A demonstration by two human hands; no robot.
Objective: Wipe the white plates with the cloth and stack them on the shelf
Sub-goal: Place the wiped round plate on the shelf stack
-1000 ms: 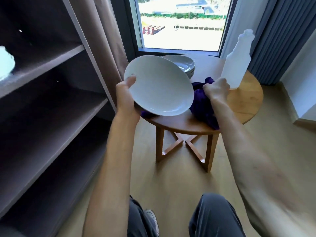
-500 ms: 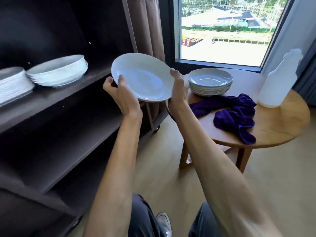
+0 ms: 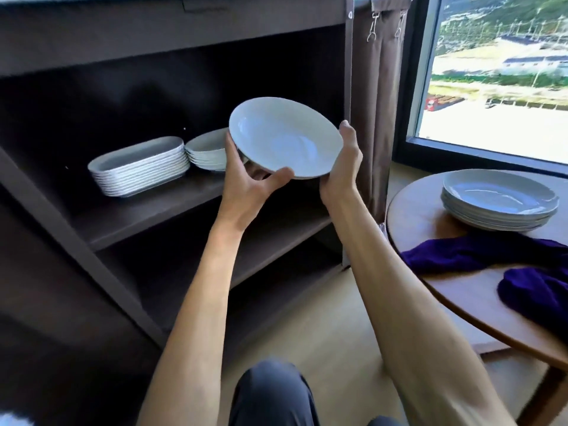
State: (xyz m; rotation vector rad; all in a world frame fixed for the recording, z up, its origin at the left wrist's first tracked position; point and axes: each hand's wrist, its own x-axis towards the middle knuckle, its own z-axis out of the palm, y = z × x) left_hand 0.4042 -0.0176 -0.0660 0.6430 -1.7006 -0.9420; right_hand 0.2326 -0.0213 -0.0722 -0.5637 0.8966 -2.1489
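Dark brown shelving (image 3: 147,210) filled the frame from nine to twelve o'clock, with a brown curtain (image 3: 376,124) hanging beside it and a bright window (image 3: 498,75) at one to two o'clock. Near the centre, a white deep plate (image 3: 285,141) was held in the air, tilted so that its hollow faced the camera, in front of the open middle shelf. The left hand (image 3: 249,182) gripped the plate's lower left rim, its thumb curled over the near edge and its fingers hidden beneath. The right hand (image 3: 341,167) held the right rim, the thumb lying along the edge and the palm against the underside; its fingers could not be seen. On the shelf at nine o'clock of the held plate sat a stack of round white plates (image 3: 207,152), partly hidden behind the left hand, and just beside it, farther toward nine o'clock, a stack of oblong white dishes (image 3: 140,166). At three o'clock a round wooden worktop (image 3: 461,290) carried another stack of white deep plates (image 3: 499,199). A purple cloth (image 3: 498,262) lay crumpled on the worktop at four o'clock, near that stack, with part of it draped over the edge. At six o'clock the person's knee in dark trousers (image 3: 270,395) showed above the pale wooden floor (image 3: 322,333).
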